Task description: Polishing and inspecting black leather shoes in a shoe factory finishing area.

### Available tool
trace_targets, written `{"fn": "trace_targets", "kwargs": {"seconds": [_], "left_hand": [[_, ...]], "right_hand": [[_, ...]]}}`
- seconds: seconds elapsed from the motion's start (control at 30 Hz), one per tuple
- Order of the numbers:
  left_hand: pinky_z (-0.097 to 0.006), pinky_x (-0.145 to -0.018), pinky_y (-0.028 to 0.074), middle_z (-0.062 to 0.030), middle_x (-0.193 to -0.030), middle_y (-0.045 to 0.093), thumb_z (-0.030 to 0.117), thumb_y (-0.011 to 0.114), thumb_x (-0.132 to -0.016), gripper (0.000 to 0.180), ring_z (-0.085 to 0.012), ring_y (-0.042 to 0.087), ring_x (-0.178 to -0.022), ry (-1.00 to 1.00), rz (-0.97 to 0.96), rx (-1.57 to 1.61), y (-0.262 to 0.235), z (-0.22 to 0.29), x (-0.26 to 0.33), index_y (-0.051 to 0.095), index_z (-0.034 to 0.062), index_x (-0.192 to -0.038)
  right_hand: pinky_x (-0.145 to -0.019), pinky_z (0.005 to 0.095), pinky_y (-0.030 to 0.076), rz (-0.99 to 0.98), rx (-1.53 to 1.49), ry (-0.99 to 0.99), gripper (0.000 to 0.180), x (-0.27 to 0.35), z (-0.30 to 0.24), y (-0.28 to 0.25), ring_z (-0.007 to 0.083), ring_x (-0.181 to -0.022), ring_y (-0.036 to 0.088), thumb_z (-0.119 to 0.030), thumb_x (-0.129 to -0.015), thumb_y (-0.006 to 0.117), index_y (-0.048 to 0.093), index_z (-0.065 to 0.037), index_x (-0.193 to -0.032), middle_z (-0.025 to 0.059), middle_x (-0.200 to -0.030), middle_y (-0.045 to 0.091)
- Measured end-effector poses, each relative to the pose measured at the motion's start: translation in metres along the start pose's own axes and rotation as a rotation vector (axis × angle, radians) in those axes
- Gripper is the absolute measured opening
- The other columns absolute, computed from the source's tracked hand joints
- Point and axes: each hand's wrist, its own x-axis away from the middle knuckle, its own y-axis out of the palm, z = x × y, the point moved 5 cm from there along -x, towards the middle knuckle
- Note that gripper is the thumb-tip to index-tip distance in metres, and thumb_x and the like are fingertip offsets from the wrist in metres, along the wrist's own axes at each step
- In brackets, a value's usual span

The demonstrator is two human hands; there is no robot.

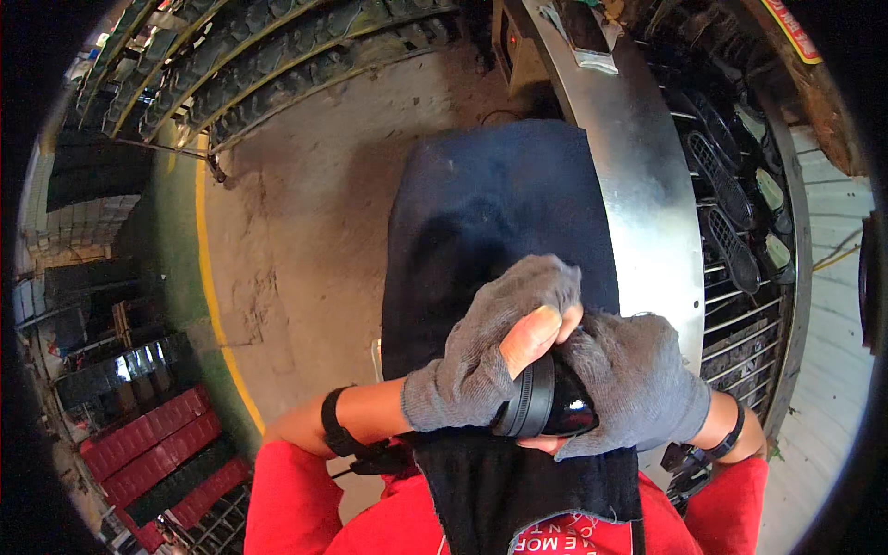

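- At the bottom edge of the frame, the person's red sleeves [296, 504] came in from both lower corners, a dark band on each wrist.
- Just above them, at lower centre, the left hand [481, 365] in a grey fingerless glove had its grip closed over a glossy black rounded part [546, 407], the bare thumb pressed across the top of it.
- The right hand [634, 384], in the same sort of grey glove, cupped that part from the right, its grip wrapped round it and its bare fingertips showing beneath.
- The part sat between the two hands, over a dark navy cloth [490, 213] that ran from the person's chest up to mid-frame.
- To the right of the cloth curved a shiny metal panel [647, 203], with a wire rack [740, 324] holding black moulded pieces beyond it.
- On the left lay a bare concrete floor [305, 240] with a yellow line [211, 277]; red crates [153, 449] stood at lower left.
- Along the upper left ran rows of black tyres [268, 65].
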Motion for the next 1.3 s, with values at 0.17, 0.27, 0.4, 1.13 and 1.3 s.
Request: {"fn": "trace_targets", "kwargs": {"seconds": [0.17,0.27,0.4,1.13,1.3], "left_hand": [[-0.029,-0.085,0.04,0.0001,-0.097,0.05,0.043,0.043,-0.113,0.042,-0.0106,0.046,-0.085,-0.012,-0.064,-0.036,-0.023,-0.002,-0.016,0.054,0.0055,-0.099],[-0.029,-0.085,0.039,-0.0004,-0.09,0.048,0.055,0.032,-0.114,0.055,-0.0131,0.046,-0.088,-0.111,0.145,-0.046,-0.035,0.0,-0.032,0.05,0.009,-0.091],[-0.032,-0.092,0.038,-0.0018,-0.093,0.05,0.048,0.04,-0.112,0.046,-0.0144,0.046,-0.088,0.162,0.306,-0.186,-0.019,0.008,-0.034,0.053,0.0071,-0.095],[-0.043,-0.089,0.061,-0.0158,-0.109,0.073,0.09,0.042,-0.089,0.101,-0.0285,0.072,-0.097,-0.411,0.212,0.506,-0.079,-0.082,-0.025,0.064,-0.0025,-0.125],[-0.035,-0.078,0.065,-0.0142,-0.108,0.076,0.084,0.034,-0.097,0.096,-0.024,0.076,-0.089,-0.325,0.046,0.616,-0.034,-0.027,-0.024,0.064,-0.0026,-0.127]], "right_hand": [[-0.062,0.0445,0.054,-0.054,0.006,0.031,0.092,-0.028,0.009,-0.003,0.0383,-0.072,0.068,-0.073,-0.072,0.08,0.064,0.006,-0.117,0.0198,-0.087,0.067],[-0.084,0.0383,0.058,0.634,-0.763,0.446,0.068,-0.014,0.047,0.032,0.0257,-0.089,0.073,-0.06,-0.101,0.056,0.066,0.005,-0.116,0.0168,-0.102,0.073],[-0.085,0.0336,0.058,0.841,-1.365,0.675,0.076,-0.018,0.063,0.047,0.0206,-0.092,0.072,-0.061,-0.111,0.027,0.068,0.004,-0.114,0.0151,-0.102,0.074],[-0.075,0.0288,0.048,0.191,-1.041,0.536,0.026,0.019,0.054,0.076,0.0124,-0.078,0.056,-0.026,-0.105,0.063,0.066,-0.004,-0.116,0.0023,-0.087,0.055],[-0.094,0.0337,0.049,0.446,-1.056,0.523,0.073,0.017,0.057,0.066,0.0159,-0.104,0.058,-0.033,-0.088,0.084,0.052,-0.004,-0.146,0.0061,-0.115,0.06]]}}
